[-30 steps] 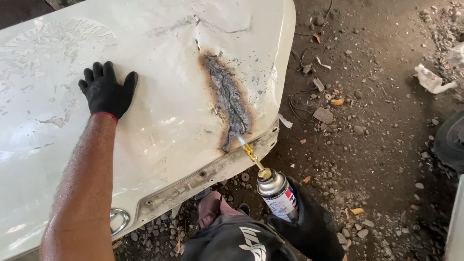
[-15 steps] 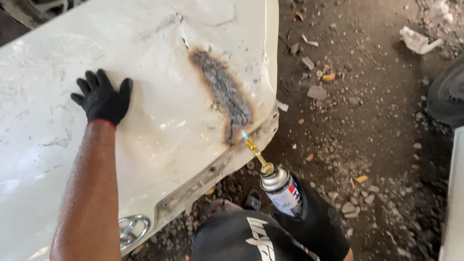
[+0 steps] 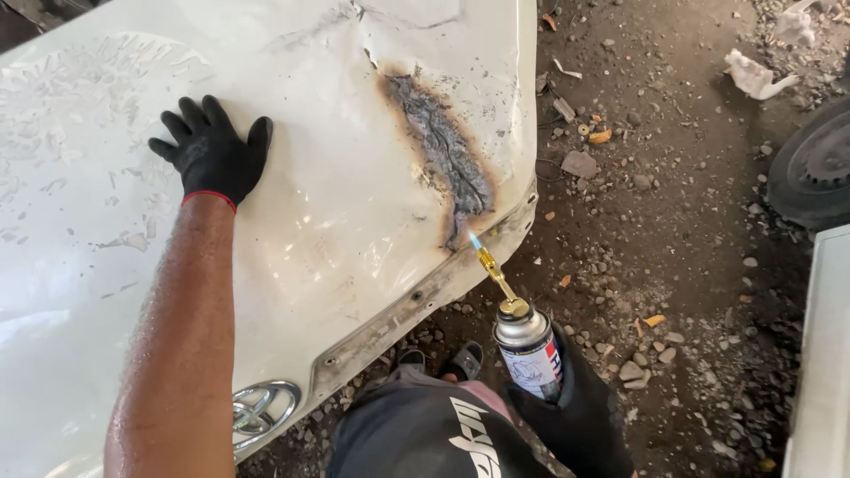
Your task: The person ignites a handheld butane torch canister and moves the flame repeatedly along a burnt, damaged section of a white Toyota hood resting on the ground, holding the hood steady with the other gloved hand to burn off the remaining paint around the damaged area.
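A white car bonnet (image 3: 354, 212) lies across the left and middle, creased near its right corner. A long scorched, blackened streak (image 3: 447, 155) runs down that crease. My left hand (image 3: 212, 152), in a black glove, rests flat and spread on the panel, well left of the burn. My right hand (image 3: 575, 412), also gloved in black, grips a gas torch canister (image 3: 529, 352). Its brass nozzle (image 3: 494, 273) points up at the lower end of the streak, with a small blue flame at the tip.
Dirt ground with stones and scraps (image 3: 673, 221) fills the right side. A dark tyre (image 3: 815, 168) sits at the right edge, above a pale panel edge (image 3: 819, 372). A chrome emblem (image 3: 261, 412) shows at the bonnet's lower rim. My dark shorts and sandals are below.
The view has shifted a little. The torch flame stays at the lower end of the scorched streak. My left hand remains flat on the panel.
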